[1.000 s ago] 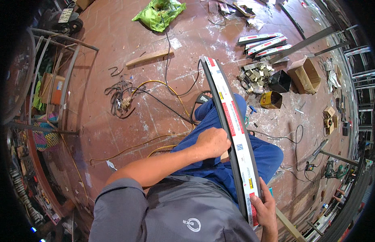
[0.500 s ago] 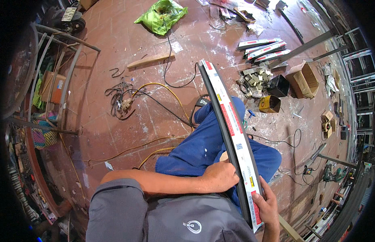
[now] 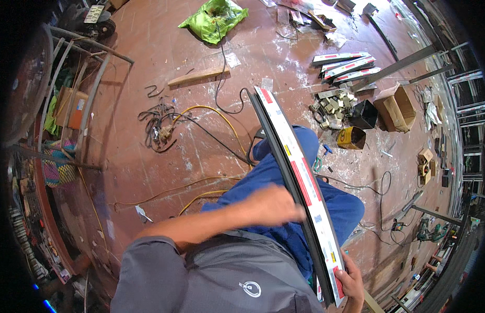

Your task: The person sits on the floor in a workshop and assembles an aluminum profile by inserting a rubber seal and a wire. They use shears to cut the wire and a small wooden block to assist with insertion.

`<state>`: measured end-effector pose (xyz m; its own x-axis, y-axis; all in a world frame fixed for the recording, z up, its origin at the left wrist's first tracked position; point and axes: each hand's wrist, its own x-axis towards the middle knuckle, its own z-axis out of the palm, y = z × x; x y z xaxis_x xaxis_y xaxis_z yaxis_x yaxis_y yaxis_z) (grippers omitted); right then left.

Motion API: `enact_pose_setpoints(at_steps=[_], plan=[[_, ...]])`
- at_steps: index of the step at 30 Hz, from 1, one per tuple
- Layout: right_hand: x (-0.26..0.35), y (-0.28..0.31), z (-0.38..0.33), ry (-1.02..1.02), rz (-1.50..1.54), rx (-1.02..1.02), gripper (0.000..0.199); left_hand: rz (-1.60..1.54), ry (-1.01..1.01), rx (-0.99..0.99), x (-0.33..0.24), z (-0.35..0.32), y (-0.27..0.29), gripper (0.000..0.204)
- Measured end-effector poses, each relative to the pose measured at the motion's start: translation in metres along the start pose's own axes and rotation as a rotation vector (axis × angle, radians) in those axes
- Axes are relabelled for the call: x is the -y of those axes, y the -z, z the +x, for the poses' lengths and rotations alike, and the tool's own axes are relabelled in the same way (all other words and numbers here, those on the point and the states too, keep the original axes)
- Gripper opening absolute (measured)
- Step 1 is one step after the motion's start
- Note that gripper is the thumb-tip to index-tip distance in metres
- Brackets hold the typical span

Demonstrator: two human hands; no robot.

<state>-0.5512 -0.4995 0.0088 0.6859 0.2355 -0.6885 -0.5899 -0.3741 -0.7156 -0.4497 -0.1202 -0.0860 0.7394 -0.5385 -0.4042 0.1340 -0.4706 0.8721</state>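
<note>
A long metal profile (image 3: 308,180) slants across my lap, faced with white, red and yellow printed film and dark along its left side. My right hand (image 3: 351,276) grips its near end, thumb on the film and fingers round the right edge. At the dark left side, about halfway along, is my left hand (image 3: 276,206), blurred by motion. It looks curled closed, with its fingertips by the profile's edge; whatever is in them is hidden. Blue trousers (image 3: 253,190) cover my legs beneath the profile.
More film-covered profiles (image 3: 349,68) lie stacked at the far right. Nearer are a heap of small metal pieces (image 3: 334,108), a black container (image 3: 363,115), a yellow container (image 3: 351,137) and a cardboard box (image 3: 395,108). Cables (image 3: 161,125) and a wooden strip (image 3: 198,76) lie left; a green bag (image 3: 214,21) sits beyond.
My left hand has moved up along the profile, away from my body, and is now blurred. The profile's far end has shifted slightly left and nearer. My right hand still holds the near end.
</note>
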Motion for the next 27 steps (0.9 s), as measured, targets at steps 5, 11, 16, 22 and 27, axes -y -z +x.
enact_pose_setpoints(at_steps=[5,11,16,22,27], plan=[[-0.049,0.065,-0.043,-0.217,0.072,0.046,0.073,-1.03,0.376,-0.728,0.184,0.061,0.075,0.041],[-0.064,0.088,-0.078,-0.435,-0.086,-0.109,0.051,-1.876,0.088,-0.847,0.216,0.132,0.133,0.046],[-0.106,0.101,-0.086,-0.34,-0.081,-0.275,0.039,-1.447,0.057,-0.91,0.274,0.14,0.203,0.036],[-0.122,0.088,-0.081,-0.276,-0.086,-0.364,0.031,-0.262,0.402,-0.947,0.21,0.145,0.26,0.021],[-0.104,0.083,-0.069,-0.254,-0.18,-0.339,0.031,-1.198,0.275,-0.65,0.25,0.134,0.205,0.024]])
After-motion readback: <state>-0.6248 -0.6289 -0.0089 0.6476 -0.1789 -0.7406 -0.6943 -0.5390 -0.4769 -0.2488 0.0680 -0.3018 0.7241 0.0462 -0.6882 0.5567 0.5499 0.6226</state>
